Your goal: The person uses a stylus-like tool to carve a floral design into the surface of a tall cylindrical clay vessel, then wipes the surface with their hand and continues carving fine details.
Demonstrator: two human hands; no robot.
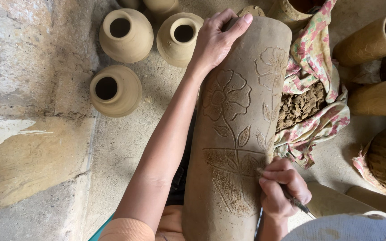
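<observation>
Vase [237,134] lies centre frame, flower carving up. Left hand [217,38] spread flat on its far end at 12. Right hand [282,187] at 5 pinches tool [298,203], tip on clay.

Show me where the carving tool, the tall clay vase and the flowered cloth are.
carving tool [296,203], head view, on its dark shaft beside the right hand.
tall clay vase [237,134], head view, on its carved side.
flowered cloth [311,49], head view, on an upper fold.
</observation>
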